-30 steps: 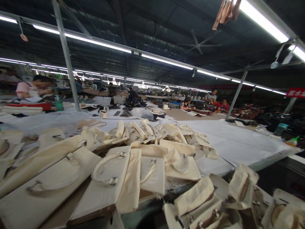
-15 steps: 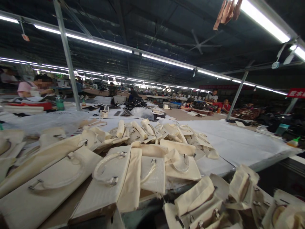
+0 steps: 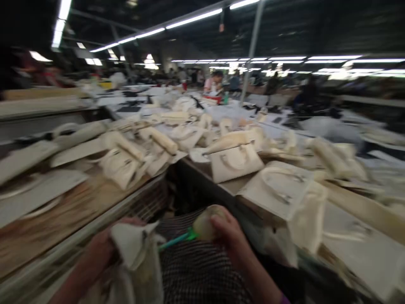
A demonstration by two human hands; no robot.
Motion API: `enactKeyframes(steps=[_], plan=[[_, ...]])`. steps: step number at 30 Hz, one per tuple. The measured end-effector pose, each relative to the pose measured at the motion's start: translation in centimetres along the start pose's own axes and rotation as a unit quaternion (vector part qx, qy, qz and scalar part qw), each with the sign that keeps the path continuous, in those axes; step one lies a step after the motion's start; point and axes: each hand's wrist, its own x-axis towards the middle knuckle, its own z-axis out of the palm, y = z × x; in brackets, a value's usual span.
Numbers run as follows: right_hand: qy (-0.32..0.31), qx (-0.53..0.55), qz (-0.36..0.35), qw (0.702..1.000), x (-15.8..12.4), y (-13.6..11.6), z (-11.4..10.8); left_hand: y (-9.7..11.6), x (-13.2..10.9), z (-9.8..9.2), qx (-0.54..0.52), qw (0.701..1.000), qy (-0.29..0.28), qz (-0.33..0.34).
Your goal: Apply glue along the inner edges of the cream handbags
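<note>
The picture is smeared by motion. My left hand (image 3: 101, 247) is closed on a cream cloth bag (image 3: 136, 253) at the bottom left, held over my checked lap. My right hand (image 3: 229, 234) is wrapped round a pale squeeze bottle (image 3: 205, 223) whose green nozzle (image 3: 177, 240) points left toward the bag's upper edge. Both hands sit below the edge of the worktable (image 3: 202, 177). Many more cream bags with handles (image 3: 234, 162) lie heaped on the tables in front of me.
A wooden table (image 3: 57, 211) with flat bags runs along my left; a second table (image 3: 354, 202) stretches to the right. A metal post (image 3: 251, 46) stands behind the heap. Other people work at far tables (image 3: 215, 82) under strip lights.
The view has swung left and down. My two hands, the bag and the bottle have come into view; earlier only the heaps of bags and the hall showed.
</note>
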Motion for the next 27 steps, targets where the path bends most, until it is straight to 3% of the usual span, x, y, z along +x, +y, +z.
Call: enactKeyframes(steps=[2,4,6,12,19,23,27], plan=[[0.021,-0.008,0.036,0.999,-0.5,0.5,-0.7,-5.6,-2.4,-1.6,-0.192,0.981,-0.027,-0.013],[0.113,-0.077,0.047,0.990,-0.7,0.2,-1.6,-8.3,-3.8,-2.2,-0.412,0.910,-0.052,0.013],[0.131,-0.137,0.049,0.981,-1.0,0.0,-2.4,-9.1,-3.9,-1.7,-0.540,0.838,-0.076,0.024],[0.060,-0.303,0.049,0.950,-1.0,0.6,-2.8,-8.8,-2.8,1.5,-0.647,0.756,-0.095,0.004],[0.009,-0.407,0.054,0.912,0.3,0.0,-2.1,-9.9,-2.9,3.4,-0.690,0.715,-0.107,-0.019],[0.011,-0.433,0.036,0.901,0.5,-0.6,-1.8,-9.8,-2.7,4.2,-0.693,0.712,-0.110,-0.035],[0.033,-0.451,0.029,0.891,0.6,-1.2,-1.4,-9.5,-2.8,3.5,-0.683,0.722,-0.108,-0.033]])
